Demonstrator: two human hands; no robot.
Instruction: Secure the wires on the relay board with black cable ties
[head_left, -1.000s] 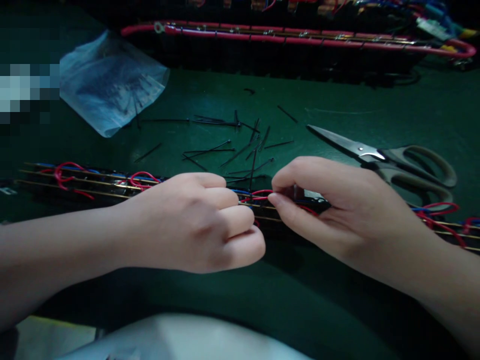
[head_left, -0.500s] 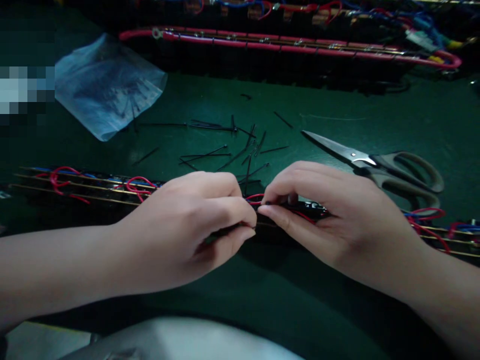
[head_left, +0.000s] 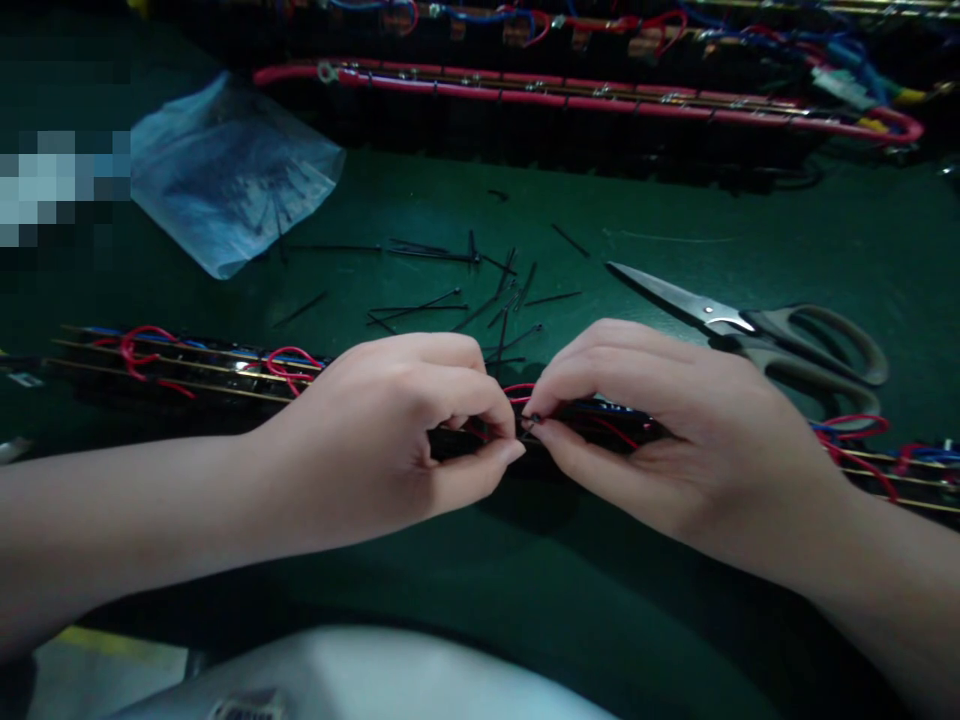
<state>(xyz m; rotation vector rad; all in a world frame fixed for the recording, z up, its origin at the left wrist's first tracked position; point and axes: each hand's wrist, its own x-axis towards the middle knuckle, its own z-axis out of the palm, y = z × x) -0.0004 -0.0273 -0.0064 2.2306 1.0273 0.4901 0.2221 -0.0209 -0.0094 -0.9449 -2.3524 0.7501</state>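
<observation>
A long dark wiring strip (head_left: 202, 372) with red and blue wires and brass rails lies across the green mat, running left to right. My left hand (head_left: 390, 440) is closed, its fingertips pinching at the strip's middle. My right hand (head_left: 675, 430) is closed too, thumb and forefinger pinching a small black cable tie (head_left: 531, 420) against the strip. The two hands' fingertips nearly touch. The part of the strip under my hands is hidden.
Several loose black cable ties (head_left: 465, 290) lie scattered behind my hands. Grey-handled scissors (head_left: 757, 325) rest at the right. A clear plastic bag (head_left: 225, 185) of ties sits at the back left. More wired strips with a pink cable (head_left: 600, 95) line the far edge.
My left hand has gone from a fist resting on the strip to a fingertip pinch meeting my right hand. My right hand's fingers have closed in toward the same spot.
</observation>
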